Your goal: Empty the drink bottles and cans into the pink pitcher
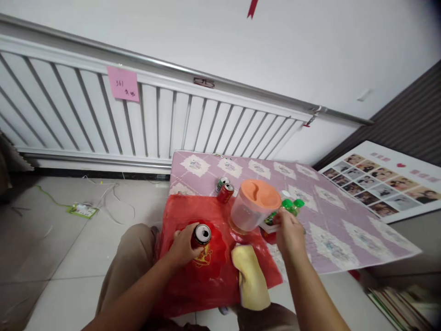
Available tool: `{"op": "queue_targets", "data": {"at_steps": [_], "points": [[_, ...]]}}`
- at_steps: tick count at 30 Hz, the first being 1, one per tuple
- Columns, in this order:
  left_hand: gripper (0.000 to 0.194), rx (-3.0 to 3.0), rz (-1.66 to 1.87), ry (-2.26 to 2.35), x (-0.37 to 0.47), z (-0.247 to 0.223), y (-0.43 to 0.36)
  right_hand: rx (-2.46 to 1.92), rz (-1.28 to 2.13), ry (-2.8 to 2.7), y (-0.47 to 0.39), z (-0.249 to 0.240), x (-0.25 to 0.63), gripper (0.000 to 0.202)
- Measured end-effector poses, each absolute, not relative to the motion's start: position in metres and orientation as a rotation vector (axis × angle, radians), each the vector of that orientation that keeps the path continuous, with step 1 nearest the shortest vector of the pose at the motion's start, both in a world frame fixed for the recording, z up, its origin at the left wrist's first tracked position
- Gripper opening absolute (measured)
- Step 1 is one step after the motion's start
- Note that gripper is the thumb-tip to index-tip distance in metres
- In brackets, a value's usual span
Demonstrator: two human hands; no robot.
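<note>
In my left hand (184, 246) is an open drink can (202, 234) with a dark rim, upright over a red plate with a scalloped edge (217, 262). A gold design shows on the plate beside the can. My right hand (289, 230) is closed at the right side of a translucent pitcher (245, 216) with an orange lid (260, 194); its fingers appear to be round the handle, partly hidden. Behind the pitcher stand a red can (225, 193) and a green can (221, 183). A folded yellow cloth (251, 278) lies in front of the pitcher.
A red plastic sheet (179, 207) covers the near part of the table, over a purple patterned tablecloth (327, 197). Green-capped bottles (292, 206) are right of the pitcher. A white radiator (213, 119) runs behind. A power strip (82, 210) with cables lies on the floor.
</note>
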State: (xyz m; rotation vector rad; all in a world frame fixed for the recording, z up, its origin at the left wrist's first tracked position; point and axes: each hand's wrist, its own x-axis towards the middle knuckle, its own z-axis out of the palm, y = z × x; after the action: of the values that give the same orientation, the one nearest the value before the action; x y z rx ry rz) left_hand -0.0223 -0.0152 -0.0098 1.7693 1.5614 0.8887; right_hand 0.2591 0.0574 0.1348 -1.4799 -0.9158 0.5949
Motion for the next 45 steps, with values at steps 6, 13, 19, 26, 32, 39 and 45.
{"op": "queue_targets", "data": {"at_steps": [6,13,19,26,32,39,45], "points": [[0.073,1.769,0.909,1.57,-0.021,-0.016,-0.014,-1.371,0.618,-0.787,0.075,0.092,0.249,0.04],[0.07,1.744,0.92,1.588,-0.02,-0.011,-0.015,-1.337,0.643,-0.739,0.079,0.069,0.242,0.038],[0.068,1.731,0.889,1.59,-0.019,-0.005,-0.015,-1.348,0.644,-0.785,0.08,0.051,0.234,0.038],[0.069,1.732,0.965,1.578,-0.019,-0.014,-0.015,-1.395,0.666,-0.891,0.072,0.044,0.234,0.04],[0.07,1.701,1.005,1.543,-0.019,-0.012,-0.015,-1.469,0.548,-0.985,0.042,0.034,0.27,0.054],[0.069,1.686,0.993,1.523,-0.021,-0.001,-0.019,-1.673,0.376,-1.258,-0.035,0.014,0.29,0.048],[0.067,1.717,1.016,1.481,-0.022,-0.005,-0.02,-1.899,0.342,-1.5,-0.071,-0.003,0.262,0.054]]}}
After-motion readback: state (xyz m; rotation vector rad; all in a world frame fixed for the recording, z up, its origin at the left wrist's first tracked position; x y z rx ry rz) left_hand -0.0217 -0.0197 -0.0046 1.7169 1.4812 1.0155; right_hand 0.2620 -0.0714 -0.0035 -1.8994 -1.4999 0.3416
